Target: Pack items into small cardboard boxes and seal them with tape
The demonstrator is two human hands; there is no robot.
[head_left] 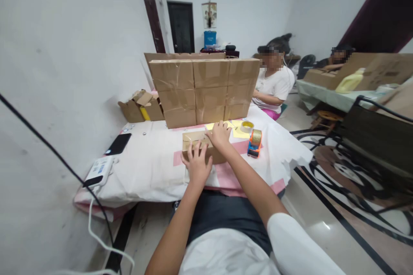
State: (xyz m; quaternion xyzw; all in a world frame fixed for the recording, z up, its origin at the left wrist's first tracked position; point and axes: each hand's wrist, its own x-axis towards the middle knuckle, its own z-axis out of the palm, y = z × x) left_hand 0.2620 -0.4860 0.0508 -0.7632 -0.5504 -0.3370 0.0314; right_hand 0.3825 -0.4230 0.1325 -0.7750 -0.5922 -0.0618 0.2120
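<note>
A small brown cardboard box (194, 136) lies on the cloth-covered table in front of me. My left hand (198, 167) rests against its near side with the fingers spread. On the box's right end lies my right hand (220, 136), its fingers bent over the far edge; whether they grip it is hard to tell. An orange and blue tape dispenser (254, 143) stands to the right of the box, with a loose roll of tape (247, 126) behind it. Yellow sheets (239, 132) lie beneath the roll.
Behind the box rises a wall of stacked cardboard boxes (210, 90). An open carton (130, 111) is at the table's back left. A black phone (118, 144) and a white power strip (99, 171) lie left. A person (274, 84) sits beyond the table's right side.
</note>
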